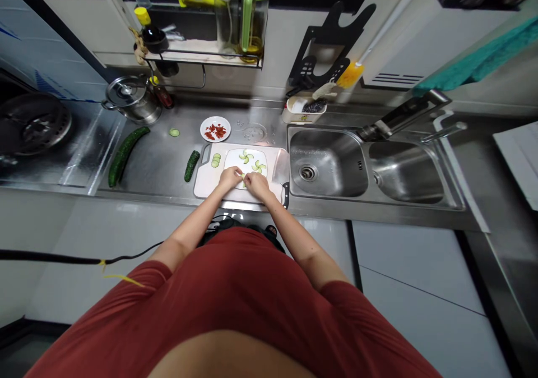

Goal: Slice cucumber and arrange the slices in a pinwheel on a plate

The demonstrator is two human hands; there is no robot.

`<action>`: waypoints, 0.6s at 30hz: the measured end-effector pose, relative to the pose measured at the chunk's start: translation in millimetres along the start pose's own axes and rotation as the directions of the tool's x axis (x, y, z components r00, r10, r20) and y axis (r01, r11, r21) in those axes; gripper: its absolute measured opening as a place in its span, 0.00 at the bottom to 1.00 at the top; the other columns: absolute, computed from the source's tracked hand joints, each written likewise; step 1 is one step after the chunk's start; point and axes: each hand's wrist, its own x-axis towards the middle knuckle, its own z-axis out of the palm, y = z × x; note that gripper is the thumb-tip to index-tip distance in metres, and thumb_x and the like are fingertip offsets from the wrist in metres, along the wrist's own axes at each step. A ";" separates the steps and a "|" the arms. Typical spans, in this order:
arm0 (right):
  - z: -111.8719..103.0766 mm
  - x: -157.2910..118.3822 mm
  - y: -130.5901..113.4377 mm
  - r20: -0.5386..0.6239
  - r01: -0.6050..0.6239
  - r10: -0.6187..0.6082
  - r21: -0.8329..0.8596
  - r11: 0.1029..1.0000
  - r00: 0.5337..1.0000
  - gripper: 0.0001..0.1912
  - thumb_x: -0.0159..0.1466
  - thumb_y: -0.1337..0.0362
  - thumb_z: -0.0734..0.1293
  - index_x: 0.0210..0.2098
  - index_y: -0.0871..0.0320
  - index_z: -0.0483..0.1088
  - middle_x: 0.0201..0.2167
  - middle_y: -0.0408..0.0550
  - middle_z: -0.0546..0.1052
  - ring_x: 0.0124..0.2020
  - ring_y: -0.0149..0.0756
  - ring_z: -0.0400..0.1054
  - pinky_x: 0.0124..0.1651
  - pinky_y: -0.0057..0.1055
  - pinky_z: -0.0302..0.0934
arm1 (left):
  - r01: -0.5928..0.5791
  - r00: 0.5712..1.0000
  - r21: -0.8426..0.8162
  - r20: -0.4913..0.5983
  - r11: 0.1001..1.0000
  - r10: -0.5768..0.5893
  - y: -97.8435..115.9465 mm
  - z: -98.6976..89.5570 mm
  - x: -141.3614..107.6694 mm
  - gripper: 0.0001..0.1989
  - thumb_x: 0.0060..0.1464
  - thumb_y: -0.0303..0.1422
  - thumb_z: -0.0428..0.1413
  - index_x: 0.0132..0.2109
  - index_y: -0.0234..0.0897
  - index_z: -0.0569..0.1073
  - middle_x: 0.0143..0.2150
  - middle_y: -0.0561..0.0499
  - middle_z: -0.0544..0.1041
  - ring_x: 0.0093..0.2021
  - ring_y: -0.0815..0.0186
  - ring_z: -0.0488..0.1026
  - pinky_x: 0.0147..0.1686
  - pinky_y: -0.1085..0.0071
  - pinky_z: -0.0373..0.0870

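Over the near edge of a square white plate (229, 156), my left hand (230, 178) and my right hand (258, 185) meet with fingertips pinched. A small pale green cucumber slice (243, 176) shows between them, partly covered by the fingers. Two pinwheels of cut cucumber pieces lie on the plate, one at the back (246, 156) and one at the right (259, 167). Beneath the plate is a white cutting board (203, 183). On its left side a short row of cucumber slices (216, 160) overlaps. A knife (281, 167) with a black handle lies on the board's right end.
A cut cucumber piece (191, 166) and a long whole cucumber (125, 156) lie on the steel counter to the left. Behind the board stands a round plate (216, 119) of red bits. A steel pot (132, 98) is at back left. A double sink (328, 189) adjoins on the right.
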 end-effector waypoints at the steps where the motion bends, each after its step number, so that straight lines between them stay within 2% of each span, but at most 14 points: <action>1: 0.2 -0.6 -0.4 -0.006 0.005 -0.005 -0.011 1.000 1.000 0.12 0.68 0.65 0.59 0.41 0.58 0.74 0.39 0.53 0.77 0.41 0.39 0.67 0.42 0.29 0.54 | -0.006 1.000 0.012 -0.006 1.000 0.007 -0.1 0.0 -0.2 0.13 0.47 0.32 0.61 0.42 0.37 0.77 0.33 0.52 0.78 0.33 0.68 0.72 0.37 0.75 0.65; 5: 1.3 -3.5 -0.7 -0.044 0.037 -0.037 -0.019 0.999 0.998 0.10 0.67 0.65 0.60 0.44 0.57 0.71 0.42 0.52 0.75 0.42 0.40 0.65 0.42 0.31 0.52 | -0.052 0.999 0.029 -0.014 0.998 0.053 -0.8 0.2 -1.5 0.14 0.48 0.32 0.60 0.44 0.37 0.77 0.32 0.52 0.77 0.33 0.68 0.72 0.37 0.75 0.65; 10: 3.6 -6.7 -0.2 -0.064 0.083 -0.086 -0.041 0.996 0.994 0.10 0.68 0.64 0.59 0.44 0.56 0.71 0.41 0.50 0.74 0.42 0.41 0.63 0.42 0.33 0.50 | -0.157 0.987 0.063 -0.019 0.986 0.158 -5.6 2.7 0.0 0.16 0.52 0.34 0.58 0.48 0.39 0.78 0.33 0.51 0.77 0.34 0.67 0.72 0.38 0.74 0.65; 14: 8.5 -7.9 0.5 -0.094 0.093 -0.099 -0.061 0.994 0.991 0.10 0.68 0.64 0.59 0.44 0.56 0.70 0.41 0.51 0.72 0.43 0.41 0.61 0.43 0.34 0.49 | -0.221 0.975 0.139 -0.005 0.965 0.224 -8.1 3.1 -0.7 0.16 0.54 0.34 0.56 0.50 0.43 0.78 0.37 0.49 0.77 0.38 0.65 0.72 0.40 0.72 0.66; 18: 14.0 -9.8 0.8 -0.103 0.088 -0.097 -0.086 0.992 0.990 0.12 0.69 0.63 0.57 0.45 0.56 0.70 0.42 0.52 0.71 0.44 0.43 0.60 0.44 0.35 0.48 | -0.230 0.972 0.203 0.005 0.952 0.234 -5.7 0.8 -6.2 0.16 0.56 0.35 0.54 0.51 0.45 0.77 0.43 0.48 0.76 0.42 0.63 0.72 0.43 0.71 0.66</action>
